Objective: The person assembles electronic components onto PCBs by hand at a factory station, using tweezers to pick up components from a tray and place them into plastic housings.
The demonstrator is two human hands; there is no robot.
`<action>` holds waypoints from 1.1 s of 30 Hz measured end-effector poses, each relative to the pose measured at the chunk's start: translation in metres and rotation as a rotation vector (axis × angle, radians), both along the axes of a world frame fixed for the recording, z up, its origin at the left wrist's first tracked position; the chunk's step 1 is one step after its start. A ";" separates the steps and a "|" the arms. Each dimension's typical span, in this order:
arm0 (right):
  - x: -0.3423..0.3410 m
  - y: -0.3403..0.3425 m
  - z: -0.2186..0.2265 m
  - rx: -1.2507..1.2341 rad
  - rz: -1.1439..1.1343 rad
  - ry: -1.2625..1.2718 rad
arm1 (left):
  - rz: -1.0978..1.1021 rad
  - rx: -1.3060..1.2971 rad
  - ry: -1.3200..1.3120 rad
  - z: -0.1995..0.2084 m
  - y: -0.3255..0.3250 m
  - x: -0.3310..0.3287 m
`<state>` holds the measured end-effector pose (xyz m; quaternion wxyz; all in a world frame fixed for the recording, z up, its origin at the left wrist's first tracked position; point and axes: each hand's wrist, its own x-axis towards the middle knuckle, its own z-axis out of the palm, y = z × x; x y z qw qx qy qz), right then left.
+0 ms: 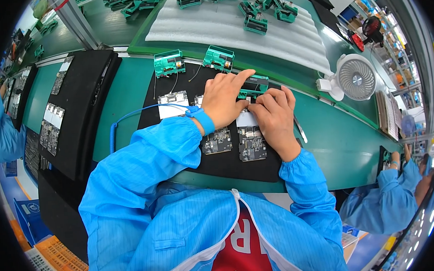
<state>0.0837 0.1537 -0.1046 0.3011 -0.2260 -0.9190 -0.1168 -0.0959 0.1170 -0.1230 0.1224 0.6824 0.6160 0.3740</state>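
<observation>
A green plastic housing (256,85) with a dark inner part lies at the far edge of the black mat, against the top end of a circuit board (252,144). My left hand (222,100), with a blue wrist strap, holds the housing's left end between forefinger and thumb. Close beside it, my right hand (277,116) has its fingers curled, thumb and fingertips together at the joint between board and housing; whatever they pinch is hidden. Left of these lie another board (217,141), partly under my left hand, and a board with a white cover (173,102).
Two green housings (169,64) (218,59) with thin wires stand behind the mat (199,170). More housings (255,24) rest on white foam (231,34). A white fan (355,77) stands right, black trays (78,113) left. A coiled blue cord (112,138) runs to my wrist. Co-workers' sleeves (384,195) show at right.
</observation>
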 end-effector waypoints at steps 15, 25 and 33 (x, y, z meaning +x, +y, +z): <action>-0.002 -0.002 0.004 0.017 0.002 -0.043 | -0.028 -0.006 -0.013 0.002 0.000 -0.001; -0.003 -0.002 0.004 -0.042 -0.036 -0.015 | -0.107 -0.038 0.011 0.006 -0.002 -0.010; -0.001 0.000 0.001 -0.050 -0.025 0.016 | -0.099 -0.078 0.011 0.006 0.000 -0.008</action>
